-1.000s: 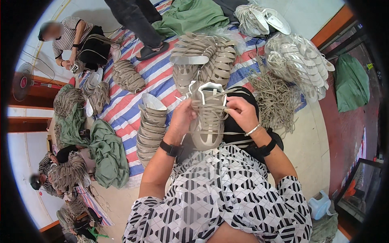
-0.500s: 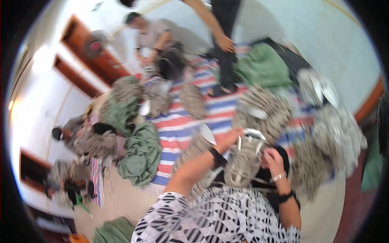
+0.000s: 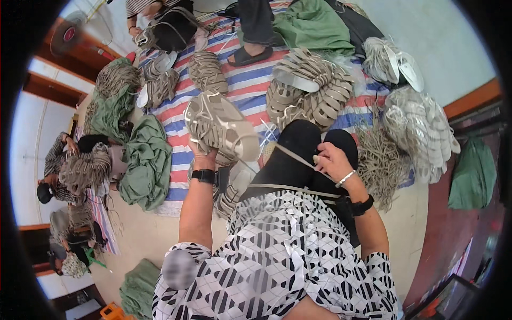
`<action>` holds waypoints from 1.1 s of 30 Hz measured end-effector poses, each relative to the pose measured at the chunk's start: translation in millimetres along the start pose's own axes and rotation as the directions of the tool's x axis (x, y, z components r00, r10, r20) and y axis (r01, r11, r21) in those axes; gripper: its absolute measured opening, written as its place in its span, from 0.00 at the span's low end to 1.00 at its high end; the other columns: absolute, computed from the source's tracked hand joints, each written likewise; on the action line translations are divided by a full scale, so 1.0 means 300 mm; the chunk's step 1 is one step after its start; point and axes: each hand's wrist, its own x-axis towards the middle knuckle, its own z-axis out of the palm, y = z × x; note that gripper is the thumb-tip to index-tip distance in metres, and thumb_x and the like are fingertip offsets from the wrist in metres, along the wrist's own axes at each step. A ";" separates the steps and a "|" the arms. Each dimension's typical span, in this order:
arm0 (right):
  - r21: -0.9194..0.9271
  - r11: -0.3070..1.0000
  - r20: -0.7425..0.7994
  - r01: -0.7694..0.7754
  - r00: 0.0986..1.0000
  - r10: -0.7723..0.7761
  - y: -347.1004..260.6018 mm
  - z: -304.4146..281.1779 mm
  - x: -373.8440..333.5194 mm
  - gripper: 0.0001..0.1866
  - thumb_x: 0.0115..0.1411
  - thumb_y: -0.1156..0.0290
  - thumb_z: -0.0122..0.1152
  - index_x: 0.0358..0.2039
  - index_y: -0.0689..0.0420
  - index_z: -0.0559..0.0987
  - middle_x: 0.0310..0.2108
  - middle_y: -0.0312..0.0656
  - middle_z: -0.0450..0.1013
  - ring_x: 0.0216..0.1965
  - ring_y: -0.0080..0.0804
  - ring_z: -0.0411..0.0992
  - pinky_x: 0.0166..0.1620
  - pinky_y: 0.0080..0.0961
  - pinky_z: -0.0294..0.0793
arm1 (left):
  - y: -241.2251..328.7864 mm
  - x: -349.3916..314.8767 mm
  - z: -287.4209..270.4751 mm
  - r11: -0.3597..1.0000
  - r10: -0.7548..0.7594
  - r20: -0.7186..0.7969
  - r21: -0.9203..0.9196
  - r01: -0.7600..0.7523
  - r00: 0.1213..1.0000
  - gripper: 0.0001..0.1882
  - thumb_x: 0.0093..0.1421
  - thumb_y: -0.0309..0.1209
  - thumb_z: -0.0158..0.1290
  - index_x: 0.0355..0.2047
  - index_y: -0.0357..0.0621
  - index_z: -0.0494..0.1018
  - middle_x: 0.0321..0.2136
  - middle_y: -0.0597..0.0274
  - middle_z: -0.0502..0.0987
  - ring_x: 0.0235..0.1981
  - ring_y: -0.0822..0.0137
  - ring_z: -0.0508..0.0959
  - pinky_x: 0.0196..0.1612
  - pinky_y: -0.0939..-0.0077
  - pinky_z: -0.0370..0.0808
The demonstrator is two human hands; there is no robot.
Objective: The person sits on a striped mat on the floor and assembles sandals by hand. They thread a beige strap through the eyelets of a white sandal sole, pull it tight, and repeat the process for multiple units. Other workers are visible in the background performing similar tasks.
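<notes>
Left hand raised in front of the body, fingers wrapped around the lower edge of a beige woven shoe, grip closed firmly on it. Held up off the lap, probably to keep the upper clear of the piles below and give the cord room to run. Shoe tilted, long axis slanting from upper left down to lower right, pale sole rim facing right and toward the wearer, one end aimed at the striped mat.

Right hand lower and to the right, resting above the black-clad knees, fingers pinched narrow on a thin beige cord. Cord running taut from the pinch up and left toward the shoe; hands apart, most likely to draw the cord snug through the weave. Exact entry point on the shoe hidden.

Black wristband on the left wrist, pale bangle and a dark band on the right. A beige strap lying flat across the lap, just below the knees.

On the mat ahead: a heap of similar beige shoes, a bundle of loose cords at right, pale soles stacked beyond it. Green cloth bunched at left. Other people seated along the left edge and at top, hands at their own piles, well apart from this pair.
</notes>
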 end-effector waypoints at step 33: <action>0.211 0.688 0.457 -0.694 0.692 0.558 -0.067 -0.202 -0.202 0.12 0.60 0.71 0.55 0.42 0.61 0.78 0.22 0.43 0.77 0.14 0.21 0.70 0.18 0.14 0.67 | -0.454 0.171 -0.315 0.938 -0.311 -0.541 -0.305 0.163 0.782 0.30 0.58 0.49 0.40 0.56 0.46 0.65 0.58 0.57 0.64 0.59 0.50 0.62 0.59 0.44 0.58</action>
